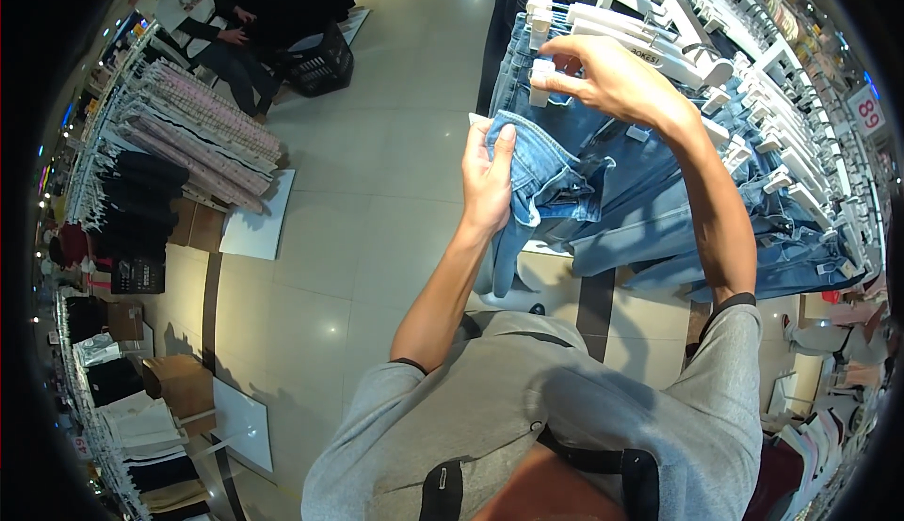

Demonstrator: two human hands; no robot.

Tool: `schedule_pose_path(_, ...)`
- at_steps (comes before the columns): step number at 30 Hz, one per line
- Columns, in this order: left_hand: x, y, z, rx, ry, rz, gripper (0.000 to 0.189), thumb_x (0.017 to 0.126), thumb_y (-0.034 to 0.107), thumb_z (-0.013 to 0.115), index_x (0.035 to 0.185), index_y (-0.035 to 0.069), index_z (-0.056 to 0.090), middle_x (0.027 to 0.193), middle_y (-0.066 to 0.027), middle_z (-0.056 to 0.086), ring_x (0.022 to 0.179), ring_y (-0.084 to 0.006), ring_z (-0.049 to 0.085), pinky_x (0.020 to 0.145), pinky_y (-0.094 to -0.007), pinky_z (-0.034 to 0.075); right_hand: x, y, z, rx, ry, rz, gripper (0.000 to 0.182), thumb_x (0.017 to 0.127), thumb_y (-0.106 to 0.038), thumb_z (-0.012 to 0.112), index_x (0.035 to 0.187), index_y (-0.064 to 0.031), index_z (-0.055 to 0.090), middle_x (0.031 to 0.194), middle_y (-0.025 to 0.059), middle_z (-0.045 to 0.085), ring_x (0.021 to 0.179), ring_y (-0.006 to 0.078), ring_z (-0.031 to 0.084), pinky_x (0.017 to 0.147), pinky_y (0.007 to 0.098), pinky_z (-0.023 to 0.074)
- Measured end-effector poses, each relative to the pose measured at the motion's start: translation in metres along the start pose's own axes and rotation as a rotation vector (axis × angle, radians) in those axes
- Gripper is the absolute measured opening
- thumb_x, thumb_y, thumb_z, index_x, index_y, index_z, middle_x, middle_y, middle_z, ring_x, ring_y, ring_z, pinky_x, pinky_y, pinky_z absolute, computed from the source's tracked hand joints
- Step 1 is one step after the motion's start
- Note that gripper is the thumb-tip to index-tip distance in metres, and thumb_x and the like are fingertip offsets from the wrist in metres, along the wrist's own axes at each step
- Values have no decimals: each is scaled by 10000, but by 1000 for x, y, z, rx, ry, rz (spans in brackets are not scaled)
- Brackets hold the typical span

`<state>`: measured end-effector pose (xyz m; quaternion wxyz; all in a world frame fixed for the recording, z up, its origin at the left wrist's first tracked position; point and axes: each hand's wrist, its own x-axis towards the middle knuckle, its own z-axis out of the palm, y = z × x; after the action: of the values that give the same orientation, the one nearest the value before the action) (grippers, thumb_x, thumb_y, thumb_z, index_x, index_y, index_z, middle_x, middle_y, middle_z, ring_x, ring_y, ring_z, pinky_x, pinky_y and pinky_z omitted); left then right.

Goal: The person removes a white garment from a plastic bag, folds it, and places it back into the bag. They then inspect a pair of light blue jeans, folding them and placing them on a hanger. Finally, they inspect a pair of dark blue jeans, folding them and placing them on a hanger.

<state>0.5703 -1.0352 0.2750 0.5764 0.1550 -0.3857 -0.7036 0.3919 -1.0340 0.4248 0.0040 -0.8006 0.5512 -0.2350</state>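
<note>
My left hand (pixel 489 171) grips the waistband of a pair of blue denim jeans (pixel 540 161), thumb on top, and the jeans hang down from it. Above and to the right, the thumb and fingers of my right hand (pixel 600 80) are on a white clip (pixel 542 83) of a hanger. Just beyond is another white clip hanger (pixel 539 16) with jeans hanging from it. Whether the held jeans are still attached to a clip cannot be told.
A rack of denim jeans (pixel 635 203) on white hangers runs along the right. Across the tiled aisle (pixel 318 238) stand racks of patterned trousers (pixel 205 133) and dark garments (pixel 138 189). A person (pixel 212 27) sits at the upper left beside a black basket (pixel 318 62).
</note>
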Motion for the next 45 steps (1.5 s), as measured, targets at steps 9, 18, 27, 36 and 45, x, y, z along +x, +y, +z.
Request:
schedule_pose_path(9, 10, -24, -4, 69, 67, 20, 167, 1019, 152, 551, 1135, 32, 536, 950, 24, 556, 816, -30, 463, 747, -188, 411, 7, -16, 2, 152, -52, -35, 406, 964, -388, 602, 958, 10, 683, 711, 157, 604, 630, 255, 571, 626, 369, 467)
schedule_pose_path(18, 11, -18, 7, 74, 36, 177, 218, 1024, 124, 533, 1219, 59, 460, 1064, -8, 500, 918, -60, 463, 820, -206, 414, 7, -22, 4, 270, 38, -32, 364, 963, -338, 611, 919, 9, 713, 652, 132, 581, 574, 201, 526, 577, 351, 439)
schedule_pose_path(27, 14, -16, 15, 13, 52, 183, 241, 1015, 141, 562, 1208, 55, 446, 1052, -15, 482, 935, -60, 439, 851, -204, 380, 7, -13, 10, 300, 71, -81, 321, 948, -300, 634, 912, 7, 723, 660, 126, 619, 575, 175, 547, 565, 324, 435)
schedule_pose_path(36, 11, -15, 29, 154, 4, 153, 311, 1034, 124, 495, 1280, 68, 313, 978, -3, 449, 797, -39, 386, 705, -193, 334, 11, -23, 3, 283, 16, -37, 348, 939, -330, 631, 939, 4, 728, 686, 136, 643, 594, 186, 577, 585, 330, 458)
schedule_pose_path(45, 5, -13, 34, 330, 105, 257, 291, 1046, 156, 476, 1281, 37, 353, 1033, -25, 486, 884, -53, 422, 793, -202, 368, 12, -22, 0, 236, 92, -21, 359, 931, -356, 627, 955, -15, 737, 692, 136, 653, 598, 224, 602, 597, 345, 470)
